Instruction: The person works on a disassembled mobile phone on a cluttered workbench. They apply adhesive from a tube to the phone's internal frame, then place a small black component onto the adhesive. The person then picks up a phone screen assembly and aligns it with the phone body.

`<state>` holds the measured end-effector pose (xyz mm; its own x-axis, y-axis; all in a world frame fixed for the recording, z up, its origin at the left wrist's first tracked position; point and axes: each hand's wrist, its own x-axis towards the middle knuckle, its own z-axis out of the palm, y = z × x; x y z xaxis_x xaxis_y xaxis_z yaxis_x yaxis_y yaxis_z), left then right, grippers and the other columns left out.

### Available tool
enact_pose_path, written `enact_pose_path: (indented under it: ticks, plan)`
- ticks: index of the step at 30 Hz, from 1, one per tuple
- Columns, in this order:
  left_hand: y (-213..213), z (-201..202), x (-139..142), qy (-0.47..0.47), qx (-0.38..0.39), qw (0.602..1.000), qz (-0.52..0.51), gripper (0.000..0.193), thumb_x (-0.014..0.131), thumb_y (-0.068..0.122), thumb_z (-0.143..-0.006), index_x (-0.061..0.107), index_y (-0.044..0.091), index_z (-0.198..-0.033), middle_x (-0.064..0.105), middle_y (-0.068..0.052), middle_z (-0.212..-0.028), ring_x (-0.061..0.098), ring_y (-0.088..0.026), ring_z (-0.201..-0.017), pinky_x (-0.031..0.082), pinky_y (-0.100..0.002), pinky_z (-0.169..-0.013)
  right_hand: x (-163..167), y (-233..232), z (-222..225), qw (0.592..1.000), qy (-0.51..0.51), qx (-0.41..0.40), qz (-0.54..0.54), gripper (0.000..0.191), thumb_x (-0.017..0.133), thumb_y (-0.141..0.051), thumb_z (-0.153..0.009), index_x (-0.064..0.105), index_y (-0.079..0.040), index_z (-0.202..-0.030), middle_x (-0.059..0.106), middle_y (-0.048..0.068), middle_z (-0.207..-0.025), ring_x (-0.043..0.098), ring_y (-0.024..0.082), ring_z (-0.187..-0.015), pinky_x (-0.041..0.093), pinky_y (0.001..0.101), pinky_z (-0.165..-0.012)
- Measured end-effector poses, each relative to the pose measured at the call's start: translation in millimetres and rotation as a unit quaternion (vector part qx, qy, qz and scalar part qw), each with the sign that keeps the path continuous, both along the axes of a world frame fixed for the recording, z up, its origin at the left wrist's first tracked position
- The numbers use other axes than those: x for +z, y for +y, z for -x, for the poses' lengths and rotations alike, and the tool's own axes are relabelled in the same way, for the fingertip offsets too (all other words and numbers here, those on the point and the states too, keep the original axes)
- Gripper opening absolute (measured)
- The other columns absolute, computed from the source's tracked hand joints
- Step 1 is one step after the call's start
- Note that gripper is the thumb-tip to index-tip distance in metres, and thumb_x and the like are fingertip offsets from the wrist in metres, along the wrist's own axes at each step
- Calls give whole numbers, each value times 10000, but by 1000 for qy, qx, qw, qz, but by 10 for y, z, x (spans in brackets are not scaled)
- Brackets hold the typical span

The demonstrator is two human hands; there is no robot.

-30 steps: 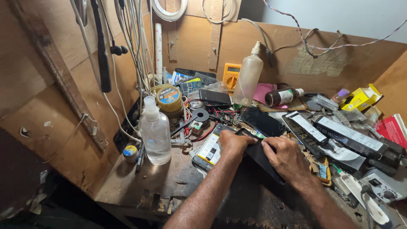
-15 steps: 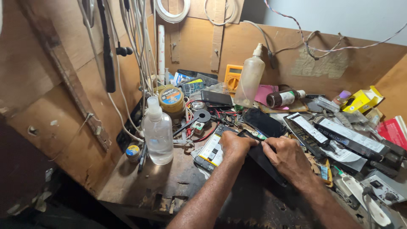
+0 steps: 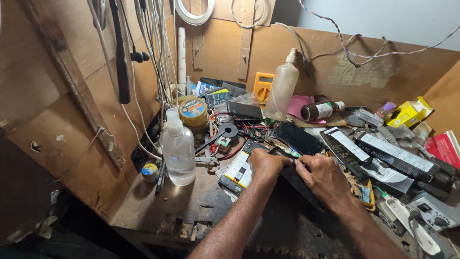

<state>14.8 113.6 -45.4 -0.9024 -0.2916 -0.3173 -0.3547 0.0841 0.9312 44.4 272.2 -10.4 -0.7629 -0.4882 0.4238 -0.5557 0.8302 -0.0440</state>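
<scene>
Hands have barely moved over the last second: the left hand point(image 3: 265, 164) still presses on the opened phone point(image 3: 242, 169) lying mid-counter point(image 3: 158, 206) beside the clear bottle point(image 3: 178, 149), the right hand point(image 3: 325, 178) pinching a small tool at its edge.

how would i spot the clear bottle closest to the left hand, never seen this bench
Start at the wooden left wall with its hanging cables. Standing upright on the bench below them, left of the left hand, is the clear bottle. Unlike the taller, cloudier bottle at the back, it is squat and see-through.
</scene>
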Motion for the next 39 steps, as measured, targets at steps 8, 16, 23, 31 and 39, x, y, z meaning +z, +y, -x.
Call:
enact_pose_path:
  ticks: [8, 16, 23, 31, 39]
  plan:
    - [-83, -10, 78, -19, 33, 999, 10, 474, 989, 202, -541, 755, 4, -903, 764, -167, -933, 745, -273, -818, 602, -410, -742, 28, 41, 4, 981, -76, -28, 177, 230, 687, -218, -892, 776, -31, -990, 735, 198, -837, 732, 337, -740, 571, 433, -675]
    - [-16, -11, 113, -26, 19, 999, -21, 435, 974, 186, -571, 743, -28, -872, 764, -175, -844, 742, -253, -649, 609, -385, -552, 70, 82, -48, 994, -61, -8, 90, 218, 683, -199, -888, 770, -7, -941, 718, 200, -774, 707, 348, -721, 559, 432, -700]
    - [-7, -9, 62, -31, 0, 999, -27, 422, 962, 193, -595, 742, -43, -866, 776, -183, -875, 755, -272, -690, 620, -406, -580, 90, 55, -67, 991, -88, -43, 88, 218, 695, -219, -886, 775, -26, -949, 717, 211, -776, 715, 355, -729, 564, 440, -703]
    - [-71, -7, 72, -16, 21, 998, -56, 390, 944, 134, -596, 765, -7, -913, 781, -160, -922, 771, -264, -775, 635, -399, -609, 124, 92, -115, 942, -195, -173, 212, 381, 718, -343, -871, 772, -95, -1156, 789, 152, -872, 792, 265, -760, 593, 383, -714]
    - [-24, 62, 9, -6, 34, 995, -98, 397, 926, 85, -608, 747, -6, -950, 775, -148, -950, 765, -260, -810, 645, -421, -628, 150, 236, -216, 942, -269, -146, 136, 935, 872, -559, -627, 560, -171, -1419, 685, 124, -1281, 649, 266, -1210, 502, 415, -1023]
